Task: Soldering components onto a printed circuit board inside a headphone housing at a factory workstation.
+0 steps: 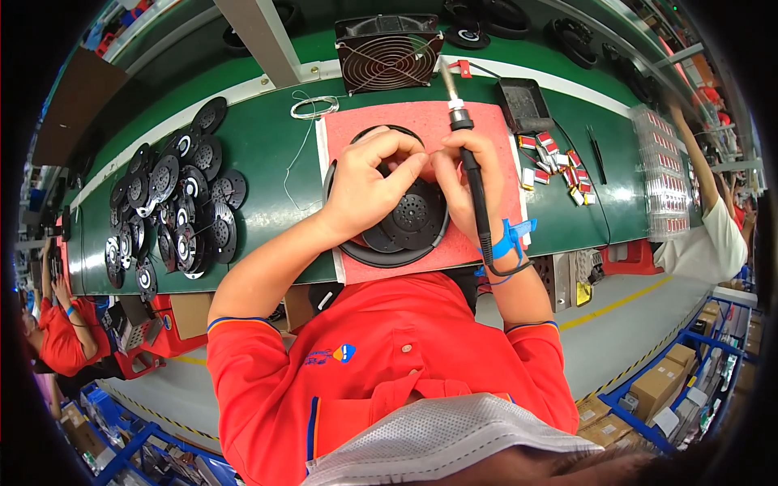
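Observation:
My right hand [466, 174] is closed round a soldering iron [470, 166], its metal tip pointing up and away from me. The right thumb and finger also come together beside my left hand's fingertips. My left hand [373, 178] is pinched just above a black round part [409, 212] with a perforated centre; whatever its fingertips hold is too small or hidden. This part sits within a larger black ring on a pink foam mat [348, 121]. A blue wrist strap [510, 239] circles my right wrist.
Many black perforated discs [164, 178] are heaped on the green bench at left. A fan [389, 61] stands behind the mat, near a coil of thin wire [316, 105]. At right are small batteries [555, 158], a black tray [525, 105], tweezers [597, 154] and clear plastic trays [660, 174].

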### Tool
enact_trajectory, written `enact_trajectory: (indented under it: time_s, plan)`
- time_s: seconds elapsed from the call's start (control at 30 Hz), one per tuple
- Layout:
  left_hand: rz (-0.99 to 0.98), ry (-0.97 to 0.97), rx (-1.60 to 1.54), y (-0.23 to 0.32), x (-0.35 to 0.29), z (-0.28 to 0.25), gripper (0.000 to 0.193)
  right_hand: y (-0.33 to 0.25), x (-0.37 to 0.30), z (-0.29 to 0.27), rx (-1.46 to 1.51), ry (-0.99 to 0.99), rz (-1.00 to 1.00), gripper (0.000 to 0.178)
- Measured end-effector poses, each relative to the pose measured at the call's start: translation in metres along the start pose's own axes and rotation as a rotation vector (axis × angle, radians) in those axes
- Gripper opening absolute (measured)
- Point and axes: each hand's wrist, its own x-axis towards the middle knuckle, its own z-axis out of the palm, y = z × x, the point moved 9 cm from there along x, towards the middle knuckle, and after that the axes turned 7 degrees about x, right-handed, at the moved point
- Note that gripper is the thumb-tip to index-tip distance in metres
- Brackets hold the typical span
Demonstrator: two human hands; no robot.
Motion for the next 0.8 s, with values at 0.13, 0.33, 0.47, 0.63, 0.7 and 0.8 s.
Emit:
enact_trajectory:
  time_s: [0.13,0.33,0.47,0.63,0.7,0.8]
  plan:
    - [-0.182,-0.001,0.001,-0.017,0.006,-0.012,0.008,0.004,0.002,-0.001,0.046,0.026,0.081,0.023]
    - [0.153,-0.006,0.506,-0.018,0.021,-0.021,0.009,0.002,0.005,0.001,-0.087,-0.052,0.013,0.023]
    - [0.042,-0.167,0.507,-0.035,0.023,-0.011,0.01,-0.002,0.003,0.001,-0.221,-0.076,-0.086,0.019]
    - [-0.024,-0.191,0.455,-0.04,0.023,-0.009,0.009,-0.007,0.009,-0.015,-0.153,-0.066,-0.095,0.017]
    - [-0.027,-0.188,0.455,-0.041,0.022,-0.009,0.009,-0.023,0.016,-0.02,-0.123,-0.078,-0.152,0.023]
    - [-0.043,-0.197,0.46,-0.042,0.022,-0.007,0.009,-0.048,0.02,-0.026,-0.267,-0.039,-0.334,0.044]
